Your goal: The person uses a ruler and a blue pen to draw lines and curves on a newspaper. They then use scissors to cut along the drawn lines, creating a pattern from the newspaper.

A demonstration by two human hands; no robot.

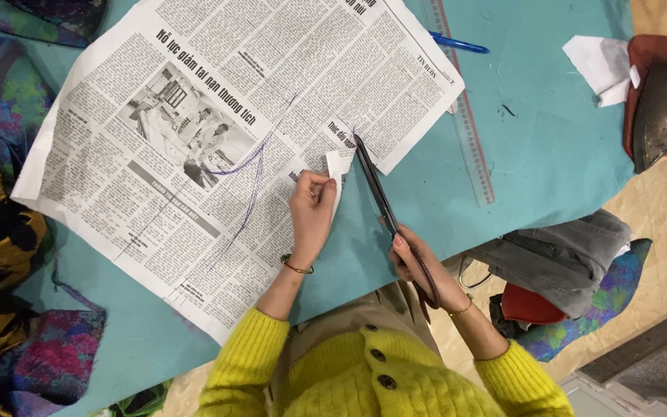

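Teal cloth covers the table; on the newspaper, the left hand pinches a cut paper flap while the right hand grips black scissors.

Blue pen and clear ruler up around 1 o'clock, iron at 3, grey folded cloth around 4.

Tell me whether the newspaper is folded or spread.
Spread: the newspaper lies flat on the teal table. Only a small flap by the left hand is lifted, at the scissors.
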